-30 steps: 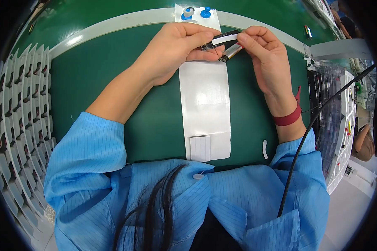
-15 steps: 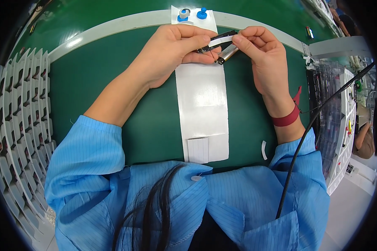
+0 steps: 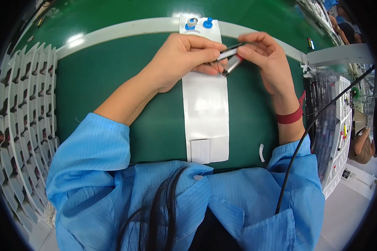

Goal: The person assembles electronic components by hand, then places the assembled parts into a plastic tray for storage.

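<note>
White strip [image 3: 228,55] lies against black board [image 3: 233,47], between 2 hands, near far end of white sheet [image 3: 206,104]. Left hand [image 3: 182,56] pinches board; right hand [image 3: 264,56] pinches strip's right end. Keep strip taut, aligned; avoid knocking silver cylinder [image 3: 233,66].

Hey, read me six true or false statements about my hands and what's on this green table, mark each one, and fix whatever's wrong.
1. The red wristband is on the right wrist. True.
2. The left hand lies flat on the green table. False: its fingers pinch a slim dark part.
3. The small pale card lies at the near end of the long white sheet. True.
4. The curved white strip lies left of that sheet. False: it lies to the right.
5. The all-blue knob stands beyond both hands. True.
6. The silver part lies by the small pale card. False: it is up by the right hand.
</note>
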